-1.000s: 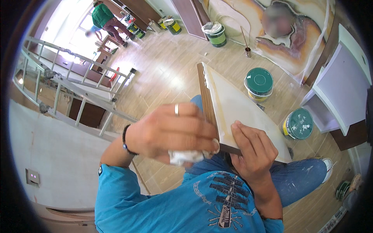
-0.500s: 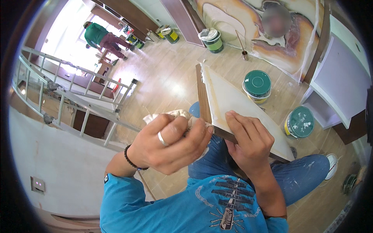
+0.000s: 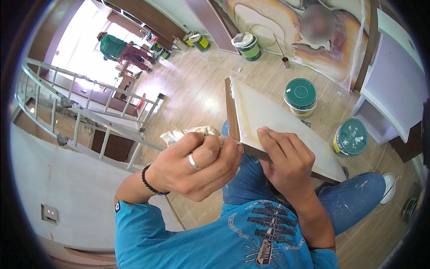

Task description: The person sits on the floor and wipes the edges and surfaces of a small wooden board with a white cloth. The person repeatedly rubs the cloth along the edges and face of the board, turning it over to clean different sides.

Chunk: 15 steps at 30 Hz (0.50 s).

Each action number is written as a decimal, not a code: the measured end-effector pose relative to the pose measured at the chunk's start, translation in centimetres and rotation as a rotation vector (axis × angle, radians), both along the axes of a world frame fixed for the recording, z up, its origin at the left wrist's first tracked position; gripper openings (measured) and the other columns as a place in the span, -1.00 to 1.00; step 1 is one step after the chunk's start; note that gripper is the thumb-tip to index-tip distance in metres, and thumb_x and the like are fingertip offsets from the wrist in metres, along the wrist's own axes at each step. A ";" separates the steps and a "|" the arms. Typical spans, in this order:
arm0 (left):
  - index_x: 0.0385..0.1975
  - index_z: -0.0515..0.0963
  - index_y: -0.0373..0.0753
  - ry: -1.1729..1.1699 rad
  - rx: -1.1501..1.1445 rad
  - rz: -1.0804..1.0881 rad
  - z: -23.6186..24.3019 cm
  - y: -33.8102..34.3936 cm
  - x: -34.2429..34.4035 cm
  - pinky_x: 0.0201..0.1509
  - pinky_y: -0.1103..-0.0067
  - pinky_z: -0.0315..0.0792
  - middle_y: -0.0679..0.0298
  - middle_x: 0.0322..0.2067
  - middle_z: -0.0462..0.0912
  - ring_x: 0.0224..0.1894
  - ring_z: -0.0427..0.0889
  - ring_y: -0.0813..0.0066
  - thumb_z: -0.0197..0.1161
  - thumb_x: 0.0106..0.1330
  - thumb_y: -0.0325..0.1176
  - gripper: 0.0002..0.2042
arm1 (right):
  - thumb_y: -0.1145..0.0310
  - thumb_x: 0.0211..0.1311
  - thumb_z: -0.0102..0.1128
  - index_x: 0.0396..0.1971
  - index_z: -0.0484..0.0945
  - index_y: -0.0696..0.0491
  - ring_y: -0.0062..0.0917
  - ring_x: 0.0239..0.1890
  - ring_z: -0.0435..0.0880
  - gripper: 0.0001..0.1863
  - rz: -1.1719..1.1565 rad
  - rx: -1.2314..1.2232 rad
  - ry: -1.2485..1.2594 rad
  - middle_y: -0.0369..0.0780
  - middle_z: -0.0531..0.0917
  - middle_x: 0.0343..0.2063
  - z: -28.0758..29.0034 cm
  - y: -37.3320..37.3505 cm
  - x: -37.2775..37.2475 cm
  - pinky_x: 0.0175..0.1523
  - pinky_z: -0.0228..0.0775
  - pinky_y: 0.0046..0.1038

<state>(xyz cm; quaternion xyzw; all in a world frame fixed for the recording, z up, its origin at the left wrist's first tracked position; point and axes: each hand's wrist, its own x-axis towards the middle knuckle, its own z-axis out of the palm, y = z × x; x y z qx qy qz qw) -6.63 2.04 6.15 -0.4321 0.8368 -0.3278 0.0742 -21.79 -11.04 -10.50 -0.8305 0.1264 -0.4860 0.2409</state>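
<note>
A flat board (image 3: 273, 112) with a white face, a yellowish band and a brown wood-toned edge slants over my legs. My right hand (image 3: 289, 163) grips its near edge, fingers lying on the white face and thumb beneath. At the near left corner, my left hand (image 3: 192, 168) is closed on a crumpled off-white cloth (image 3: 172, 136). Part of that cloth is hidden inside my fingers, and the fingertips meet the board's brown edge. Rough white material lines the board's far left rim.
Two green-lidded buckets (image 3: 300, 93) (image 3: 350, 136) stand right of the board. An aluminium ladder (image 3: 103, 117) lies at left. Farther off are another bucket (image 3: 247, 46), a can with a stick (image 3: 285, 62) and a bending person in green (image 3: 114, 47). White shelving (image 3: 389, 89) stands at right.
My view has shifted slightly, so the surroundings sit a little lower and farther right. Both hands keep their holds at the board's corner. The person in green has changed stance.
</note>
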 end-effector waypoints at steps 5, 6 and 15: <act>-0.33 0.76 -0.33 -0.007 0.024 -0.020 0.3 0.2 -0.1 -0.35 0.54 0.44 0.24 -0.26 0.71 -0.25 0.63 0.43 0.49 0.14 -0.43 -0.85 | 0.52 -0.11 0.46 0.05 0.79 0.10 -0.43 -0.13 0.82 -0.45 -0.009 -0.022 -0.007 -0.21 0.84 -0.08 -0.1 0.4 0.1 -0.13 0.71 -0.42; -0.33 0.76 -0.33 -0.007 0.027 -0.024 0.3 0.2 -0.1 -0.35 0.54 0.44 0.24 -0.26 0.70 -0.26 0.63 0.43 0.49 0.13 -0.43 -0.85 | 0.52 -0.10 0.46 0.04 0.79 0.10 -0.43 -0.13 0.82 -0.45 -0.007 -0.019 -0.005 -0.21 0.84 -0.08 0.0 0.4 0.1 -0.13 0.71 -0.42; -0.13 0.83 -0.25 0.119 0.041 0.044 0.5 0.7 -0.5 -0.34 0.49 0.46 0.24 -0.19 0.75 -0.22 0.65 0.39 0.58 0.10 -0.41 -0.70 | 0.53 -0.09 0.44 0.03 0.79 0.09 -0.42 -0.15 0.81 -0.47 -0.020 -0.009 -0.006 -0.22 0.84 -0.09 0.1 0.4 0.2 -0.15 0.70 -0.40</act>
